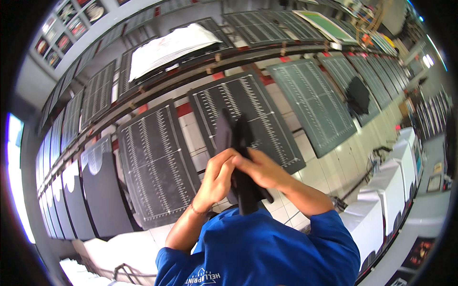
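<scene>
Both my hands are closed on a bundle of black cloth [246,193], held upright in front of my chest. My left hand [217,176] grips its left side, and my right hand [265,169] wraps it from the right, the fingers of the two meeting at the middle. The upper part of the bundle stands above my hands and is blurred; its lower end hangs toward my blue shirt. Behind it lies a dark board [234,88] with white ruler marks. A similar marked board [152,162] is to its left, and a grey-green one [312,107] to its right.
Dark shirts [105,195] cover boards at the left. A white stack of cloth [174,47] lies on the far row. Another black cloth [359,97] rests on a board at the right. White-covered blocks [365,214] line the right side; a green framed screen [329,26] is farther back.
</scene>
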`<state>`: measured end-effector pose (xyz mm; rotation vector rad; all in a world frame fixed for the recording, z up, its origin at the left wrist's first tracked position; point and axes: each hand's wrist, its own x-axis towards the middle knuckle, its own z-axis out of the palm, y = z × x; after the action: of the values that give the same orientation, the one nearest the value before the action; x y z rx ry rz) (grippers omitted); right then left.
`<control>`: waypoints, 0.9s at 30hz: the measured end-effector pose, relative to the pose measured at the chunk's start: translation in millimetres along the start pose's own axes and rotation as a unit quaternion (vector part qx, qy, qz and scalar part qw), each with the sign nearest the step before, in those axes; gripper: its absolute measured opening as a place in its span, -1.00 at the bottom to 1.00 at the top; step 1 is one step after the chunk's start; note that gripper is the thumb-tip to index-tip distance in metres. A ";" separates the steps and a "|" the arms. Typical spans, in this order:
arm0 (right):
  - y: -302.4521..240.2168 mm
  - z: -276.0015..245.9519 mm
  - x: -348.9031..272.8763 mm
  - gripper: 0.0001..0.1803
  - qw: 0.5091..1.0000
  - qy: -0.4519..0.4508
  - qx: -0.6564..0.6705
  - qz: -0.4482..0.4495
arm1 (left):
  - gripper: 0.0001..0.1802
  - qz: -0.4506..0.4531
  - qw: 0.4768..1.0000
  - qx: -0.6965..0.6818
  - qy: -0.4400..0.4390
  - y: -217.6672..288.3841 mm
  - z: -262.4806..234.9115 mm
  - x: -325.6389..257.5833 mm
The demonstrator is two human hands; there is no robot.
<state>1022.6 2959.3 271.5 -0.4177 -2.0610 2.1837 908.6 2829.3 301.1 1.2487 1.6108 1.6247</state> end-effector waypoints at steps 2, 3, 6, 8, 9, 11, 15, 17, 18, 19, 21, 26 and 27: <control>-10.1 3.6 4.2 -0.52 0.997 0.031 -0.051 0.052 | -0.73 -0.016 0.999 -0.039 0.025 -9.8 -9.5 -4.5; -18.2 5.7 6.2 -0.58 0.992 0.057 -0.102 0.048 | -0.74 -0.024 0.999 -0.032 0.037 -15.3 -16.1 -5.4; 2.9 -24.3 20.7 -0.63 0.988 0.135 -0.044 0.065 | -0.76 0.001 0.990 -0.082 0.119 -19.1 -43.5 -5.4; 2.8 -58.6 19.6 -0.60 0.975 0.213 -0.056 0.031 | -0.74 0.010 0.983 -0.051 0.176 -3.7 -74.0 -14.8; -0.6 -81.4 14.4 -0.57 0.960 0.266 -0.090 0.021 | -0.74 0.023 0.978 -0.024 0.206 -1.2 -90.8 -21.6; 7.4 -169.8 -12.7 -0.47 0.895 0.398 -0.201 0.025 | -0.75 0.012 0.965 -0.010 0.263 4.5 -121.5 -43.3; -69.8 -247.0 -35.1 -0.35 0.819 0.473 -0.322 -0.042 | -0.77 -0.038 0.919 -0.058 0.387 -31.4 -179.3 -138.7; -89.5 -291.9 -37.0 -0.41 0.781 0.441 -0.440 -0.055 | -0.78 -0.058 0.890 -0.088 0.444 -78.1 -195.4 -193.2; -89.9 -318.4 -37.6 -0.43 0.754 0.426 -0.499 -0.035 | -0.78 -0.081 0.881 -0.072 0.460 -95.6 -195.2 -212.4; -88.9 -342.0 -34.0 -0.45 0.726 0.408 -0.553 -0.021 | -0.79 -0.169 0.866 -0.047 0.469 -129.3 -204.9 -248.2; -57.4 -359.8 -15.5 -0.56 0.704 0.358 -0.613 -0.005 | -0.81 -0.272 0.847 -0.039 0.454 -160.9 -193.2 -279.7; 65.6 -275.1 35.1 -0.69 0.705 0.303 -0.631 0.115 | -0.75 -0.248 0.793 0.381 0.405 -214.2 -160.3 -323.0; 90.1 -241.7 46.0 -0.70 0.740 0.278 -0.606 0.091 | -0.75 -0.237 0.799 0.388 0.393 -202.4 -154.1 -307.0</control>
<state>1054.2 3197.4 166.7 -1.1872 -2.7220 0.2606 860.4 2520.2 54.0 0.3096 3.0154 1.2032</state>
